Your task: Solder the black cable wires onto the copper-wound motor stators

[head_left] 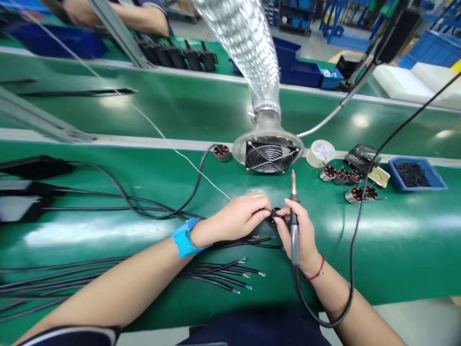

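My right hand (pixel 303 233) is closed around a soldering iron (pixel 295 240), its tip pointing away from me. The right thumb and a fingertip also touch a small round motor stator (pixel 274 217) with copper windings. At the stator's left edge, my left hand (pixel 245 215) is closed in a pinch; what lies between its fingertips is too small to name. A thin pale wire (pixel 187 161) slants down from the upper left and disappears at the back of the left hand. Fingers hide much of the stator. Black cables (pixel 223 278) with stripped coloured ends lie below the left forearm.
A fume extractor fan (pixel 270 157) hangs ahead on a foil duct (pixel 248 43). Rightward are more stators (pixel 342 176), a round tub (pixel 320 153), and a blue bin (pixel 418 174) of small black pieces. Black adapters (pixel 32 168) lie left. Another person's arm (pixel 140 18) shows beyond.
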A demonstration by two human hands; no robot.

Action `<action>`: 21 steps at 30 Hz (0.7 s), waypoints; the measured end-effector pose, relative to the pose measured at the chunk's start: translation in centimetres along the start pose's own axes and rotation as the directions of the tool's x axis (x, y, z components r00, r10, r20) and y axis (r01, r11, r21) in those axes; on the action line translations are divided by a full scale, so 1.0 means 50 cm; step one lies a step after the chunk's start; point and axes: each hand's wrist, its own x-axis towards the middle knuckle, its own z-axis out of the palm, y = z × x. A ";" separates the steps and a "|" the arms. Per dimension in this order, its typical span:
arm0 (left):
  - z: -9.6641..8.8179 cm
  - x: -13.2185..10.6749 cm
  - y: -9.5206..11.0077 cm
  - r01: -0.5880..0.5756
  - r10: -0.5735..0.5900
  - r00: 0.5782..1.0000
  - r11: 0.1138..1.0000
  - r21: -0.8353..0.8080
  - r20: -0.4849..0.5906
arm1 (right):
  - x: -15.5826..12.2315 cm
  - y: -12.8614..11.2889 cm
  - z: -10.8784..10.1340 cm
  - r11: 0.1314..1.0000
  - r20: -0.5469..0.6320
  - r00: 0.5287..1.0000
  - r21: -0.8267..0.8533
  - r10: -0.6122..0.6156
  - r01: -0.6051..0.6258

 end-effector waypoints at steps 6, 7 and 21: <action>-0.104 0.011 -0.043 0.178 -0.178 0.984 0.969 0.170 -0.015 | -0.007 0.047 -0.027 0.995 -0.109 0.993 -0.091 0.036 -0.047; -0.122 0.013 -0.059 0.234 -0.227 0.972 0.952 0.195 -0.060 | -0.007 0.053 -0.029 0.994 -0.120 0.992 -0.094 0.050 -0.062; -0.183 0.007 -0.116 0.404 -0.477 0.610 0.874 -0.269 -0.633 | -0.015 0.063 -0.048 0.998 -0.089 0.996 -0.064 0.011 -0.016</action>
